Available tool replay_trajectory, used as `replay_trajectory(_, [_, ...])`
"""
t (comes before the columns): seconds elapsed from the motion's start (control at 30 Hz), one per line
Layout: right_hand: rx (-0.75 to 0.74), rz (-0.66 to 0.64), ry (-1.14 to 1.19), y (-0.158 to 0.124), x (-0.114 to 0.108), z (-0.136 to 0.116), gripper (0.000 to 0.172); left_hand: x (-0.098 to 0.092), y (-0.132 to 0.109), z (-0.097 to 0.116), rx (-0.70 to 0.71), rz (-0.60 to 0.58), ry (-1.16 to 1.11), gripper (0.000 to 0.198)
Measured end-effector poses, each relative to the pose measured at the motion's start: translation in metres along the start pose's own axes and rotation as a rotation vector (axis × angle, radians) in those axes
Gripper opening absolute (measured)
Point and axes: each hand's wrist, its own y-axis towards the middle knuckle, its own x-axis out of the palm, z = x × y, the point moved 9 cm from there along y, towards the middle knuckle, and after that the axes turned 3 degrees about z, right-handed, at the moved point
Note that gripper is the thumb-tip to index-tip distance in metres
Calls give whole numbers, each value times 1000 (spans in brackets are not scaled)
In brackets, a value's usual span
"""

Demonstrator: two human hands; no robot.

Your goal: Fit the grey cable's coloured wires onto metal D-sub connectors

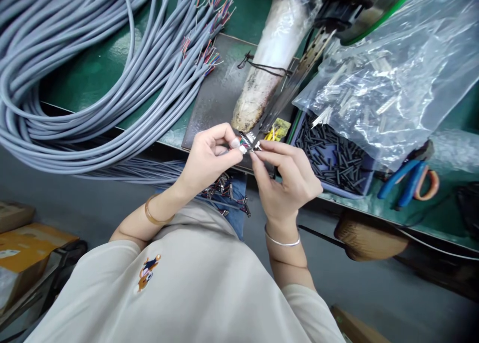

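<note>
At the front edge of the bench, my left hand [213,156] pinches the left side of a small multi-pin connector [250,139] with thin coloured wires. My right hand [286,176] is closed at the connector's right end, thumb and fingertips pressed together there. A dark strip crosses in front of part of the connector, and my fingertips hide its ends. Just above sits the scorched mouth of a white tube [267,59], tied with brown wire. Beside it slants a long metal arm [295,79]. Small yellow pieces [276,131] lie close to my right fingertips.
Grey cables [93,128] with stripped coloured ends fill the bench's left. At right stand a purple tray [342,189] of short black tubes and a clear plastic bag [392,88] of metallic strips. Blue-handled pliers [407,183] lie farther right. Wired connectors [228,188] rest on my lap.
</note>
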Motion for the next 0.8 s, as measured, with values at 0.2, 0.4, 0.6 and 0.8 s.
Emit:
replay_trajectory(0.2, [-48,-3,-17,-5,-1,0,16,0,-4,-9,-90,-1,5,19])
replay_trajectory(0.4, [-53,5,-22,-7,-1,1,17,2,-4,-7,-68,6,39,19])
replay_trajectory(0.6, [-41,12,-5,-7,-1,2,16,4,-9,1,30,9,144,17])
replay_trajectory(0.8, [-34,19,-8,-17,-2,5,18,6,-28,17,301,58,430,11])
